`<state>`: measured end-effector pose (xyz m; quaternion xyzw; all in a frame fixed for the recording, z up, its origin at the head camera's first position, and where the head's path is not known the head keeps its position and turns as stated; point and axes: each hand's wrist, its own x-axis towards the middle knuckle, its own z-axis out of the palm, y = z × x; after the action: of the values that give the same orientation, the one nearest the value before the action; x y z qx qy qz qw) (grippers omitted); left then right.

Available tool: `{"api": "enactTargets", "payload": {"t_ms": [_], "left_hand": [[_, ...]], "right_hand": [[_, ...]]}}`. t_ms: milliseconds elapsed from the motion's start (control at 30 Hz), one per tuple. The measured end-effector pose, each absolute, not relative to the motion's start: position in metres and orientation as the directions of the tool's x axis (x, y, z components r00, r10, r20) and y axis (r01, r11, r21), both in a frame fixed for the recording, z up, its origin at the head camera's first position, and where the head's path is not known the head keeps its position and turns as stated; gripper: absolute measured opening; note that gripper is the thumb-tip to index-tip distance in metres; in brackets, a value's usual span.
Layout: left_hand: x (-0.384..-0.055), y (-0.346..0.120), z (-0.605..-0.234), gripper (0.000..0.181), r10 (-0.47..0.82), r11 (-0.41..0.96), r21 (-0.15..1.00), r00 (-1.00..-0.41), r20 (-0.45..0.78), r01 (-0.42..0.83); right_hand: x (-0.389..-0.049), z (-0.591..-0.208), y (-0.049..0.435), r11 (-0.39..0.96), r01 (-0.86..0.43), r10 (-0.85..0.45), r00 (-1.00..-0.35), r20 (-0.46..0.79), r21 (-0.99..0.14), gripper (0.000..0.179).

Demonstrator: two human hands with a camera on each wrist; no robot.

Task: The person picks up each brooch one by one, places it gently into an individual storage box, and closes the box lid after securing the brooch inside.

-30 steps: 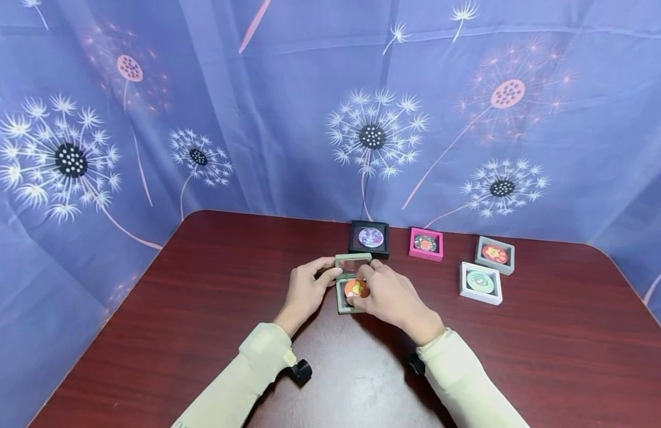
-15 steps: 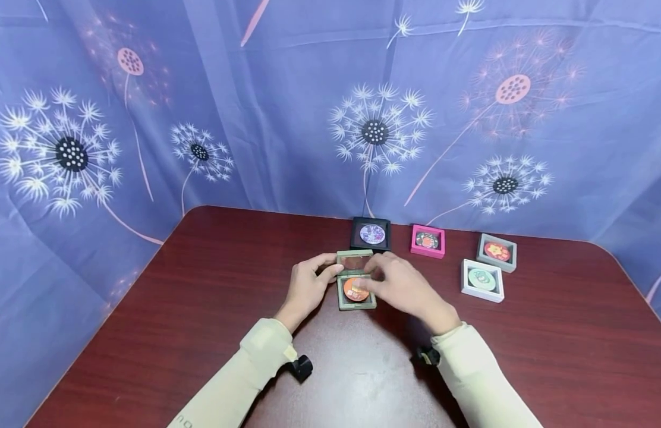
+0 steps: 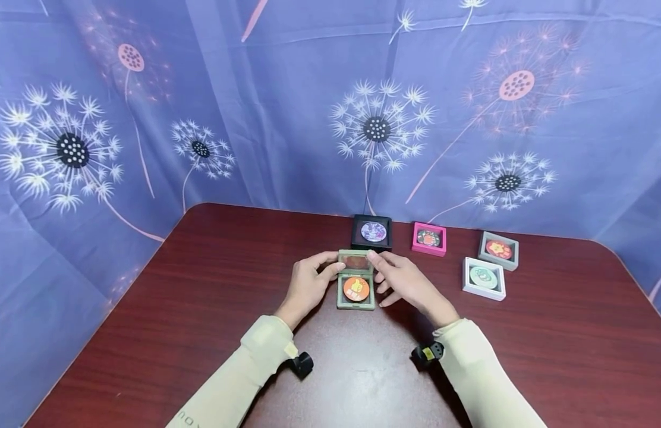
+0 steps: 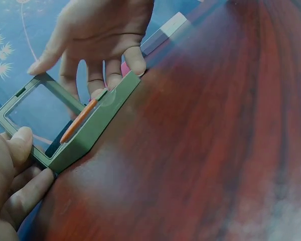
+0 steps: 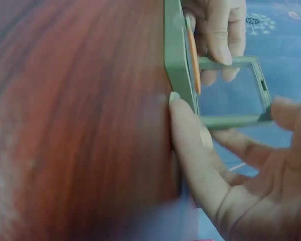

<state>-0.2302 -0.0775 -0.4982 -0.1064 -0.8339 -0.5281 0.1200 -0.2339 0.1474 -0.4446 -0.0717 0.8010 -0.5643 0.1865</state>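
Observation:
A green display case [image 3: 355,307] lies unfolded on the table, its clear-windowed lid [image 4: 40,79] raised from the base. An orange round badge [image 3: 356,289] with a yellow thumbs-up sits in the base; edge-on, it appears as a thin orange disc in both wrist views. My left hand [image 3: 307,288] pinches the lid's left side, thumb in front and fingers behind. At the right side, my right hand [image 3: 405,285] has its thumb at the lid's upper corner and its fairly straight fingers [image 5: 193,150] spread along the case. The badge is apart from both hands.
Behind the case stands a black framed badge [image 3: 372,233], close to the lid. Further right are a pink case [image 3: 443,246], a grey case [image 3: 515,261] and a white case [image 3: 485,292], each with a round badge. A blue dandelion-print cloth [image 3: 287,119] hangs behind the table [image 3: 202,267].
My right hand has let go of the orange badge and drawn back to the right, its thumb now at the lid's corner. The left hand keeps its place on the lid.

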Motion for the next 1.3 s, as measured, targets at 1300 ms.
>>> {"api": "enactTargets", "payload": {"t_ms": [1300], "left_hand": [[-0.234,-0.11,-0.475,0.042,0.52,0.332,0.916,-0.854,0.022,0.225]], "right_hand": [[-0.237,-0.444,0.17,0.397,0.033,-0.605,-0.742,-0.289,-0.917,0.073]]}}
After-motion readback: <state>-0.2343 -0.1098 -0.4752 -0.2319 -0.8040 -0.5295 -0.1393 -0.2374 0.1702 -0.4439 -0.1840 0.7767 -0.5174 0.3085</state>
